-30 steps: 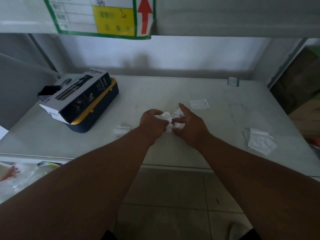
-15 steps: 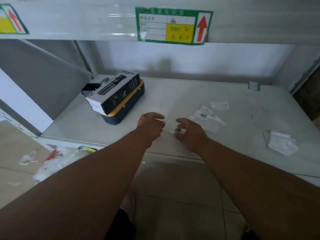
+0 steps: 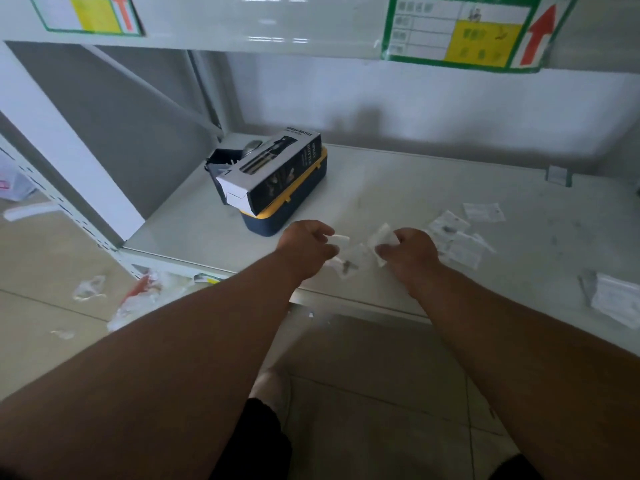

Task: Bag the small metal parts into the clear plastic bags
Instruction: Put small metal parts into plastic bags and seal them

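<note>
Both hands hold one small clear plastic bag [image 3: 353, 258] just above the front of the white shelf [image 3: 398, 188]. My left hand [image 3: 306, 245] pinches its left edge, my right hand [image 3: 410, 252] pinches its right edge. A small dark metal part [image 3: 346, 268] shows inside the bag near its bottom. Several more small bags [image 3: 453, 237] lie on the shelf to the right of my right hand, one with a dark part inside.
A black and white carton [image 3: 273, 171] lies on a navy and yellow case [image 3: 294, 206] at the back left. A stack of bags [image 3: 613, 299] sits at the right edge. Plastic scraps [image 3: 138, 299] litter the floor at left. An upper shelf with labels hangs overhead.
The view has swung left. My hands have pulled apart and moved left of the pile, stretching one bag between them.
</note>
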